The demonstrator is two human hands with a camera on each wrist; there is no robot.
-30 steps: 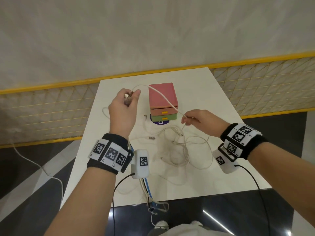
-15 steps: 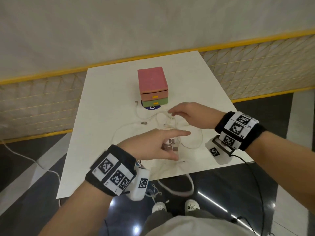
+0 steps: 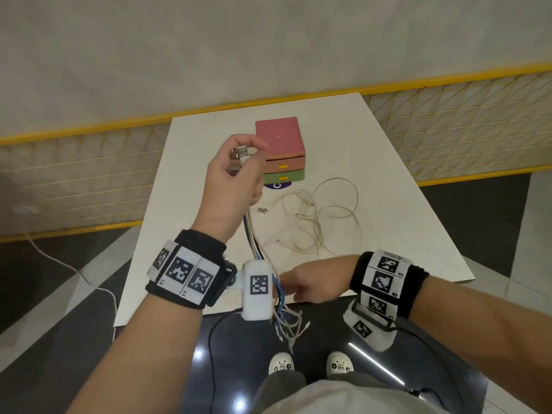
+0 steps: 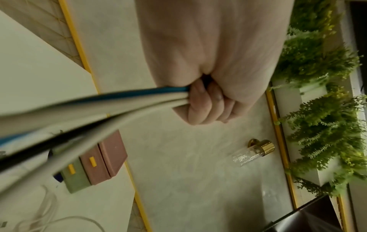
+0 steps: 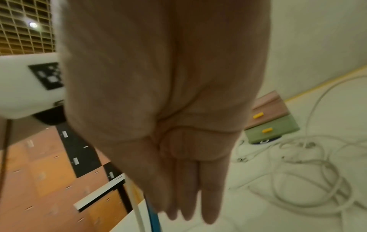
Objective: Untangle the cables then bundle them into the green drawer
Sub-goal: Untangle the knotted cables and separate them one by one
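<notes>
My left hand (image 3: 239, 174) is raised left of the drawer unit, its fist gripping a bundle of cables (image 3: 252, 234), blue, white and black. USB plugs (image 3: 241, 153) stick out above the fist. The bundle hangs past the table's front edge, ends dangling (image 3: 286, 321). In the left wrist view the curled fingers (image 4: 206, 108) clamp the cables (image 4: 119, 100). My right hand (image 3: 298, 286) is low at the front edge, fingers straight (image 5: 186, 204) beside the hanging strands (image 5: 152, 219); contact is unclear. The green drawer (image 3: 283, 176) is the bottom one and is closed. Loose white cables (image 3: 310, 222) lie tangled on the table.
The drawer unit's pink top (image 3: 279, 138) stands mid-table on a purple disc (image 3: 277, 185). The white table (image 3: 403, 204) backs onto a yellow mesh fence (image 3: 448, 121). My shoes (image 3: 280, 363) show on the dark floor below the front edge.
My left hand rose from the table with the plugs and cables gripped in it. My right hand left the tangle and moved back to the front edge, beside the hanging strands.
</notes>
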